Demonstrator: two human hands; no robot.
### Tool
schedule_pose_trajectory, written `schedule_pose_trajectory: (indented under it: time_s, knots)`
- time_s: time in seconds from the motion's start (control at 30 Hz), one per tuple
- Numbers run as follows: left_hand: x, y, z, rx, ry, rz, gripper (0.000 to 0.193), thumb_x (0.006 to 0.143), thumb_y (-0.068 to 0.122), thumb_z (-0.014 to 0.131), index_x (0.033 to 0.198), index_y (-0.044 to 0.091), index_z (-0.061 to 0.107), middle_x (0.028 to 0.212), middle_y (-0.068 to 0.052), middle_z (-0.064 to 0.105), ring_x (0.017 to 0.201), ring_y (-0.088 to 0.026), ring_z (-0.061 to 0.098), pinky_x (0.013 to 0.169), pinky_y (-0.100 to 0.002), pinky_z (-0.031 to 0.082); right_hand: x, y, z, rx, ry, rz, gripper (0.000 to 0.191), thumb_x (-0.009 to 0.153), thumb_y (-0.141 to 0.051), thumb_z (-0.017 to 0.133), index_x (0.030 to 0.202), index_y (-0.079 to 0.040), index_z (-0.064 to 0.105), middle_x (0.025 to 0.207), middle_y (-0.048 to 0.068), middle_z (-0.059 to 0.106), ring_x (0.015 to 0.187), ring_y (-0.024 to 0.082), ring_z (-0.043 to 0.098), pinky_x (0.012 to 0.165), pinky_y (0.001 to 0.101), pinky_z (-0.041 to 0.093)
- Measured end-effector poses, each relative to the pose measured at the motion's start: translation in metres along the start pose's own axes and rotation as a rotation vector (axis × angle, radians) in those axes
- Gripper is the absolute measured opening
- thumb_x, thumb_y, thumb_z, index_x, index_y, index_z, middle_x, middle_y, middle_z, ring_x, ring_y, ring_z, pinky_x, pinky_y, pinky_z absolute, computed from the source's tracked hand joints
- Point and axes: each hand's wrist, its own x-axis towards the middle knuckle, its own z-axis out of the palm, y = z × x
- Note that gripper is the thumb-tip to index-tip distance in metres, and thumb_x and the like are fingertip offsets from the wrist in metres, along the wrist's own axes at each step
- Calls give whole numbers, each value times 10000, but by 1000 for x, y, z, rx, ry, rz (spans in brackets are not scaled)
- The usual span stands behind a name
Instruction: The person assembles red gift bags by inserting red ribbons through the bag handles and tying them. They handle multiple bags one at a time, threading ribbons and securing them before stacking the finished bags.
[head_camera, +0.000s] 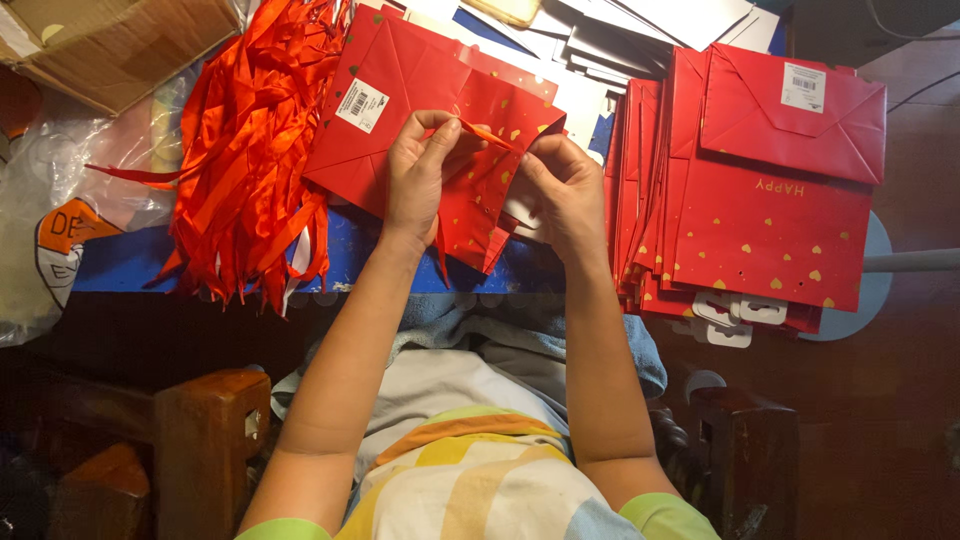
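- blue desk (130, 262) crowded: loose orange ribbons (250, 150), stacked red bags (765, 215), cardboard box (110, 40).
- left hand (418, 180) and right hand (565, 190) pinch an orange ribbon (490, 135) over a red paper bag (400, 110).

A ribbon heap (250, 150) lies left of the held bag (420, 110) — a bag stack (760, 220) right (cardboard box (110, 40) far left).

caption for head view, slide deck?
Both hands pinch an orange ribbon over a red paper bag.
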Motion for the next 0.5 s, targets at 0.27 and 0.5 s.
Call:
schedule_pose_trajectory:
  time_s: [0.27, 0.5]
  knots:
    - [-4, -5, 0, -5, 61, 58, 114, 1053, 146, 625, 1121, 64, 583, 1049, -101, 747, 972, -167, 735, 899, -306, 586, 0, 1, 0, -17, 15, -53, 88, 984, -91, 734, 1001, -7, 714, 906, 18, 727, 792, 64, 662, 718, 219, 537]
    - [-4, -4, 12, 302, -59, 154, 404, 945, 141, 766, 1254, 26, 533, 1023, -67, 713, 964, -116, 685, 870, -288, 583, -4, 1, 0, -64, 29, -33, 99, 973, -103, 727, 1010, -12, 721, 881, 16, 736, 749, 56, 648, 669, 216, 516]
